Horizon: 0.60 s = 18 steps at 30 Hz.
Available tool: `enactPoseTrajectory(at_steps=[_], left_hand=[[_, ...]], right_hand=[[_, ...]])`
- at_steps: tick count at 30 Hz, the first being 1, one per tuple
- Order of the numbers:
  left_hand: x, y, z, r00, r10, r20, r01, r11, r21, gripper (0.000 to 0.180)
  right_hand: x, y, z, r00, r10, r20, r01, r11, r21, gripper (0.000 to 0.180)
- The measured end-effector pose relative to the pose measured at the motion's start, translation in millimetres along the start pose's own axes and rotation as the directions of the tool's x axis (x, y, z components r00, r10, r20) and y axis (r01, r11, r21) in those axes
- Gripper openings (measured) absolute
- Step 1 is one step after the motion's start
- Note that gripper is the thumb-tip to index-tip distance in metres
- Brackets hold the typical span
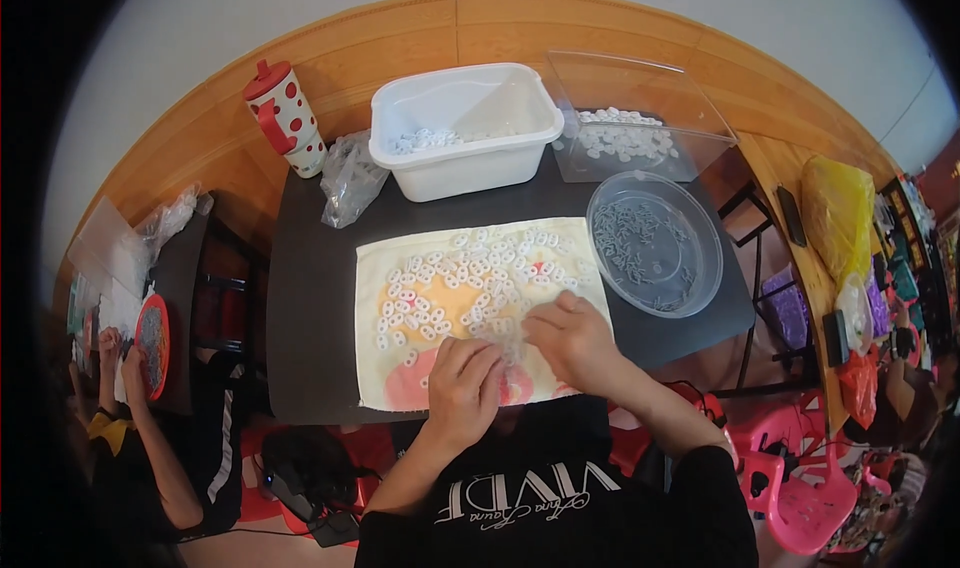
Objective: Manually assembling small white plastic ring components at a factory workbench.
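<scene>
A pale yellow cloth [375, 268] with orange and pink patterns lies in front of me, with many small white two-holed plastic pieces [437, 318] scattered over it. My left hand [465, 388] is at the cloth's near edge, fingers curled together. Whatever it pinches is hidden by the fingers. Just to its right, my right hand [572, 343] hovers low over the cloth with thumb and fingers drawn together. What it holds, if anything, is too small to make out. Between the hands is a blurred whitish patch.
Behind the cloth stands a white tub [465, 173] with white pieces inside. To the right are a round clear container [655, 243] of grey screws and a clear box [630, 163] with white parts. A plastic bag [352, 178] and spotted tumbler [287, 118] stand left. Another person's hands [135, 363] work far left.
</scene>
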<state>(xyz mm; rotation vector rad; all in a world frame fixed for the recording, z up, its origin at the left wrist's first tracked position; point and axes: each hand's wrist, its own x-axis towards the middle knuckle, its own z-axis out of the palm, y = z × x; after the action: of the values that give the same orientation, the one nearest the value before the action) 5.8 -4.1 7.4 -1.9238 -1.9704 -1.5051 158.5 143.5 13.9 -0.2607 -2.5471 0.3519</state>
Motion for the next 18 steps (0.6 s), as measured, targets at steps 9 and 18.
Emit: enactPoseTrajectory(at_steps=[9, 18], left_hand=[[3, 11, 1, 0.986, -0.162, -0.025, 0.155, 0.969, -0.193, 0.023], [2, 1, 4, 0.951, -0.229, 0.209, 0.309, 0.746, -0.59, 0.018]], right_hand=[[7, -10, 3, 0.993, -0.002, -0.116, 0.027, 0.976, 0.216, 0.019], [-8, 3, -47, 0.982, -0.041, -0.185, 0.096, 0.949, 0.3, 0.022]])
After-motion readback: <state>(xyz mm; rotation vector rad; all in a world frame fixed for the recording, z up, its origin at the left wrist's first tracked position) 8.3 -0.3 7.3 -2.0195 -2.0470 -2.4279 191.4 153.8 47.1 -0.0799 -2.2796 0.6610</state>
